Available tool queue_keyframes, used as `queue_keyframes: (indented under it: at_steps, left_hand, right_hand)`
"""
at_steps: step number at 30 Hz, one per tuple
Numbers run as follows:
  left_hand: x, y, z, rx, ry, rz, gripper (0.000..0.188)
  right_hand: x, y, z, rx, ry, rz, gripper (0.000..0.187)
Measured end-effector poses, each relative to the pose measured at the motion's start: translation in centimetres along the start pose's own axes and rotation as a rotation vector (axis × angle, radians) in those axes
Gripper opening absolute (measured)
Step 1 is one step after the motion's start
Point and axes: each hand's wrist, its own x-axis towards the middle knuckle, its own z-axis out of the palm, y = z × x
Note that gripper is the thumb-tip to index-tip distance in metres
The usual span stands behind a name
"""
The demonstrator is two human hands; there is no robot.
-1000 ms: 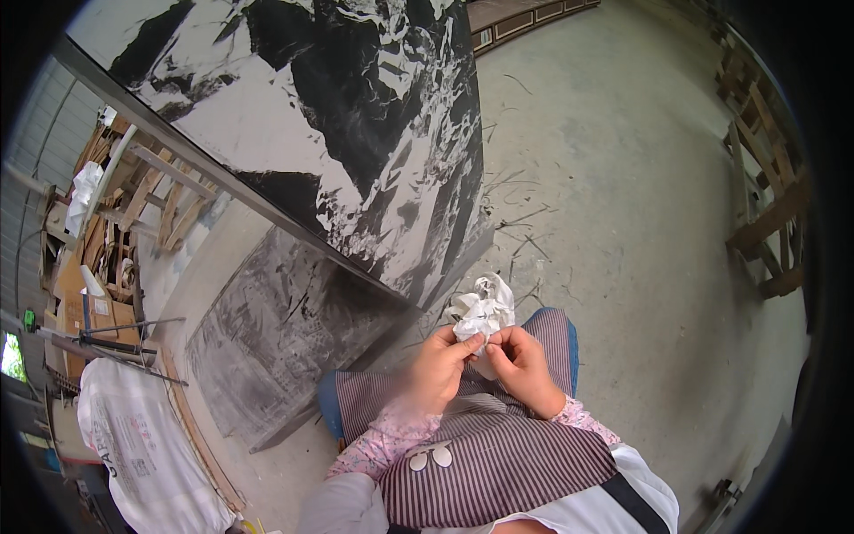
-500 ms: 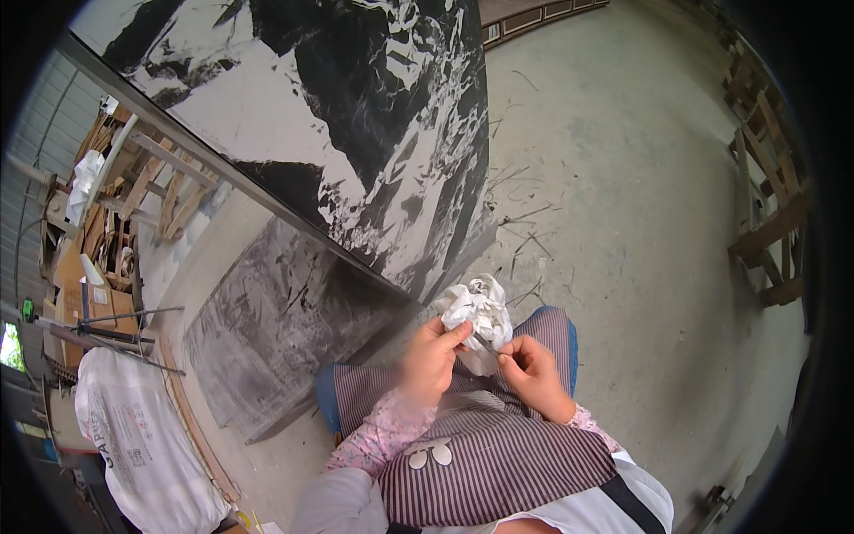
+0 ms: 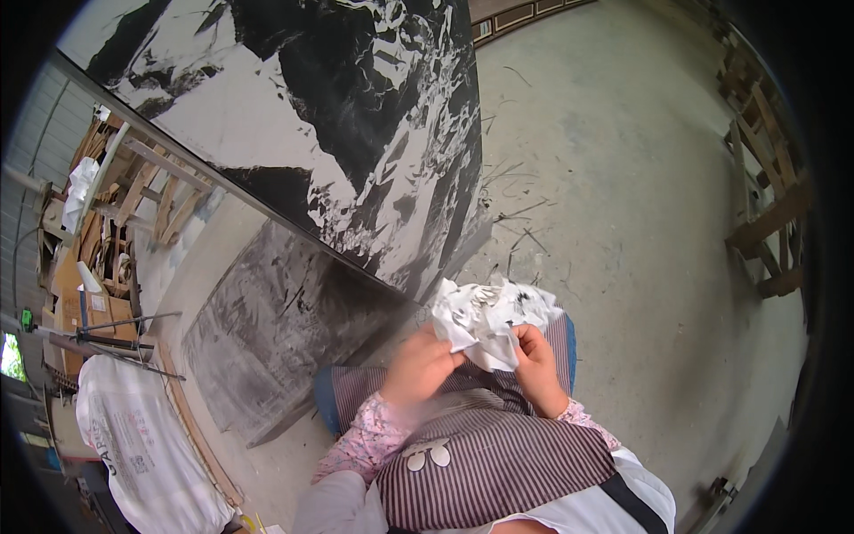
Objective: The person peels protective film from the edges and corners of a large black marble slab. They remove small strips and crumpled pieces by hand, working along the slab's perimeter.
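Note:
A crumpled white cloth or paper (image 3: 489, 320) with dark smudges spreads between my hands, above my lap. My left hand (image 3: 421, 365) pinches its left edge. With thumb and fingers pressed together, my right hand (image 3: 537, 367) grips its lower right part. Whether it is fabric or paper I cannot tell. My striped apron (image 3: 498, 467) covers my knees beneath it. Just beyond stands a large black and white marble-patterned slab (image 3: 356, 116), its near corner close to the cloth or paper.
Under the slab lies a dusty grey board (image 3: 258, 329). Thin dark strips (image 3: 525, 214) are scattered on the concrete floor (image 3: 614, 222). A bulky white sack (image 3: 147, 445) and cardboard boxes (image 3: 98, 307) are at the left. Wooden frames (image 3: 765, 187) line the right side.
The bunched white cloth or paper has been spread wider to the right, showing its dark smudges. My right hand has risen slightly, and my left hand has shifted a little left.

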Motion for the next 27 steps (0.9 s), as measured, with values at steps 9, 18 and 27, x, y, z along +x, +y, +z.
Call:
queue_keyframes:
  at_steps: [9, 18, 27]
  left_hand:
    - [0.0, 0.1, 1.8, -0.069, -0.246, -0.016, 0.078]
    - [1.2, -3.1, 1.7, 0.121, 0.348, 0.037, 0.047]
    - [0.9, -2.8, -1.8, -0.079, 0.431, -0.022, 0.047]
  right_hand:
    - [-0.3, 0.1, 0.8, 0.02, 0.031, -0.033, 0.012]
    - [-0.8, -0.1, 1.0, -0.093, 0.029, 0.015, 0.01]
    - [-2.5, -2.2, -1.2, -0.125, 0.12, -0.112, 0.008]
